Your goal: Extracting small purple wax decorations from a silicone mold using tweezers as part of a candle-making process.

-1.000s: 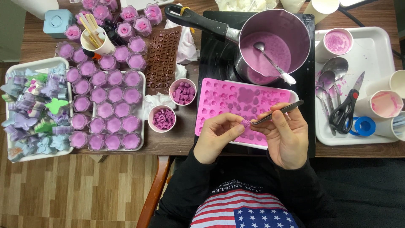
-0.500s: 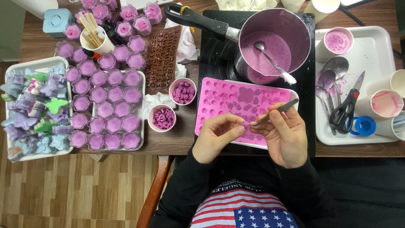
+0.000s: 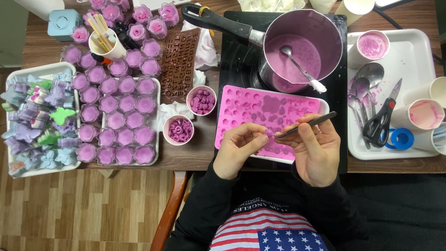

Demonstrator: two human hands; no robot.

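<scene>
My left hand pinches a small purple moulded piece between thumb and fingers. My right hand grips dark metal tweezers, whose tips touch that piece. Both hands hover over the near edge of a pink silicone mould with many small cavities, which lies on a white tray. Two small white cups of purple pieces stand left of the mould.
A pot of purple liquid with a spoon sits on a black hob behind the mould. At right, a white tray holds spoons, scissors, tape and paper cups. Left trays hold purple flower cups and butterfly shapes. A brown letter mould lies nearby.
Both hands have stayed over the mould's near edge. The tweezers have tilted slightly and their tips now meet the small purple piece in my left fingers.
</scene>
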